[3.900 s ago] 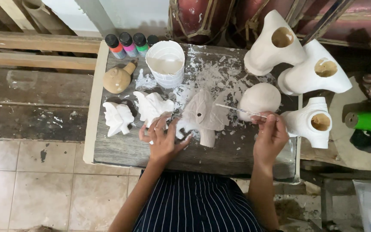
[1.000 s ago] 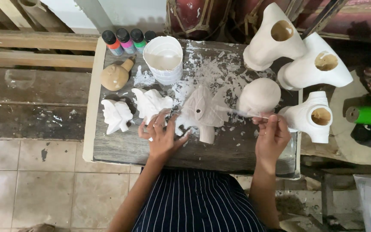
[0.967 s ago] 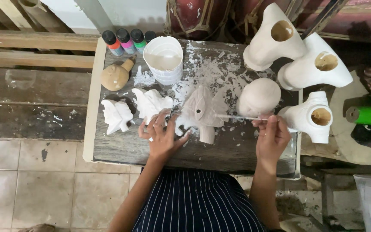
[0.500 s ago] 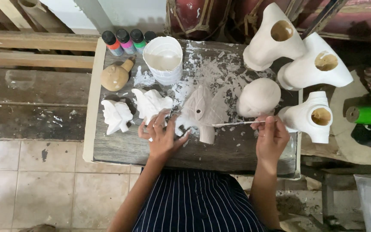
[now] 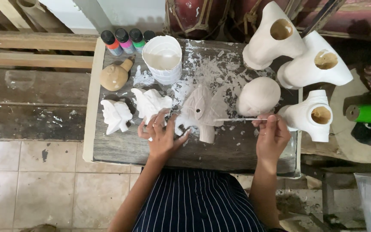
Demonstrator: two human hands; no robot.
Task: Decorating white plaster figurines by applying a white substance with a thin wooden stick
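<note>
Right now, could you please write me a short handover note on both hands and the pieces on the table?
Left hand: open, fingers steadying the leaf-shaped figure at its left edge.
Right hand: shut on a thin brush, tip on the figure's right side.
White paint cup behind the figure; two white figurines to its left; round white piece to its right.
Done: figure partly coated.
Left: its base looks bare.
</note>
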